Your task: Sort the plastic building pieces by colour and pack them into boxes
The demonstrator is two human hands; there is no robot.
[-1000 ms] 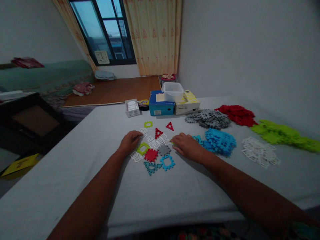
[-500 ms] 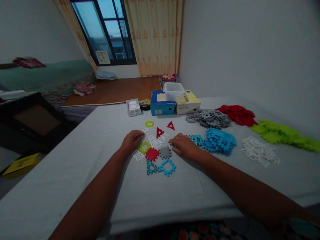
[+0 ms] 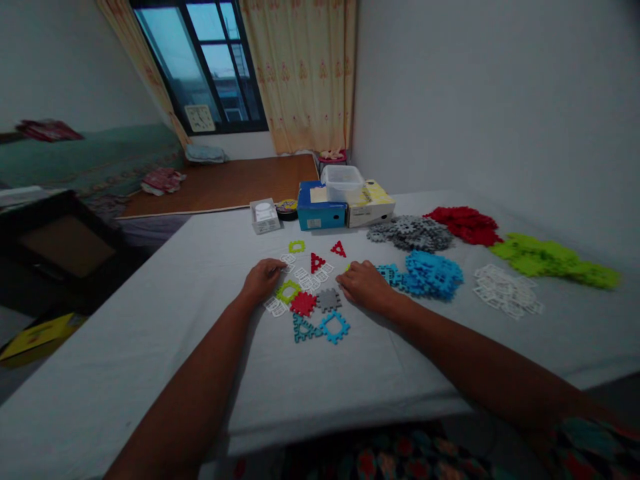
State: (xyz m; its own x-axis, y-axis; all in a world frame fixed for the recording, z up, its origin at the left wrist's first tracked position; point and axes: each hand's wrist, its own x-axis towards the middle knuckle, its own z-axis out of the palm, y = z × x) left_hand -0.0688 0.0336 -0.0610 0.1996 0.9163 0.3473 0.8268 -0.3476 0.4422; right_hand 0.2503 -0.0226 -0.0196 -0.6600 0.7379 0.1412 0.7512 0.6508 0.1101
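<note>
My left hand (image 3: pixel 263 280) rests on the table with its fingers pinched together at the edge of a white lattice building piece (image 3: pixel 288 261). Across from it, my right hand (image 3: pixel 366 285) is closed with curled fingers, and anything within them is hidden. A sliver of a yellow-green piece shows behind its knuckles. Between the hands lie white pieces (image 3: pixel 309 279), a red triangle (image 3: pixel 317 263) and a green square frame (image 3: pixel 288 292). Nearer me are a red square (image 3: pixel 303 304), a grey square (image 3: pixel 329 300), a dark teal triangle (image 3: pixel 304 329) and a blue frame (image 3: pixel 335 327).
To the right sit piles of blue (image 3: pixel 434 275), grey (image 3: pixel 413 233), red (image 3: pixel 465 225), green (image 3: pixel 555 260) and white pieces (image 3: pixel 506 291). At the back stand a blue box (image 3: pixel 321 215), a yellow-and-white box (image 3: pixel 371 212), a clear tub (image 3: pixel 343 183) and a small white box (image 3: pixel 265 216).
The view has shifted slightly, so the table things sit a little further left and higher. My right fingers have curled in more, and the white bit at their tips no longer shows clearly.
</note>
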